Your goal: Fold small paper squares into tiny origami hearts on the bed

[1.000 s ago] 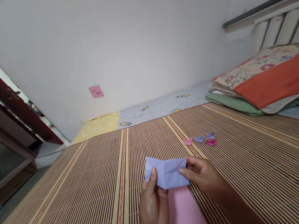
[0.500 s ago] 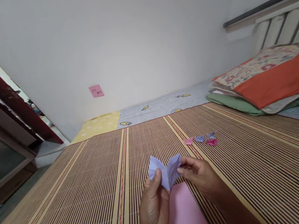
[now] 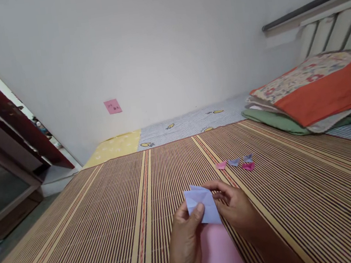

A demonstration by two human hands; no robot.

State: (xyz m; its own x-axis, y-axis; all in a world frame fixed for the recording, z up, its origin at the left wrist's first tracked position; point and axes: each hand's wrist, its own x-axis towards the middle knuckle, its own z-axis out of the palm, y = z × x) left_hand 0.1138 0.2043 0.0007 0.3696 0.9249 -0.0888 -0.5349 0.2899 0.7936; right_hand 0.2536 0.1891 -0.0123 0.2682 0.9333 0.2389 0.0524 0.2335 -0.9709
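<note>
A folded lavender paper [image 3: 207, 209], now a small squarish shape with layers apart at its top edge, is held between both hands. My left hand [image 3: 187, 235] pinches its left side, thumb across the front and fingers behind. At the paper's right edge, my right hand [image 3: 235, 205] grips with its fingers partly hidden behind the sheet. Below the hands lies a pink sheet [image 3: 220, 250] on the striped mat [image 3: 110, 226].
Several small folded papers, pink [image 3: 221, 165], lavender [image 3: 234, 162] and magenta [image 3: 248, 166], lie beyond my right hand. Folded bedding [image 3: 325, 90] is stacked at the right. A pink note [image 3: 112, 106] sticks to the wall [image 3: 164, 46].
The lavender paper has gone from a spread, winged shape to a flatter square. My left hand has shifted slightly right, its thumb now across the paper's front.
</note>
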